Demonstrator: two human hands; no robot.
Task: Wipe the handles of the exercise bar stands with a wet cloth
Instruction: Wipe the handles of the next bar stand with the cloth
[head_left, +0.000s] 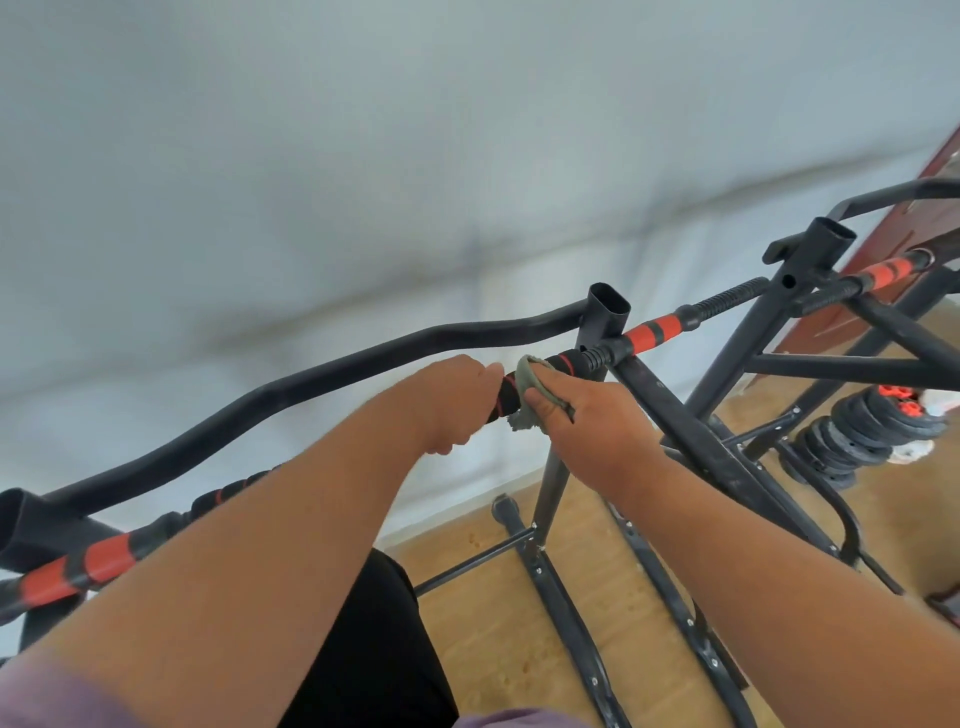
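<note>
Curling round the black foam handle (501, 397), your left hand (457, 400) grips it just beside the cloth. Your right hand (597, 421) pinches the grey-green cloth (532, 387) and presses it against that same handle — the fingertips look tucked into the fabric, though blur makes this hard to confirm. Both hands sit near the stand's upright post (605, 317). Further out, orange-banded grips (652, 332) run along the bars, and black weight plates (857, 431) lie on the wooden floor (498, 634).

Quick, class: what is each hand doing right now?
Left hand: curled round the black foam handle.
Right hand: pressing the crumpled grey cloth around that handle.
</note>
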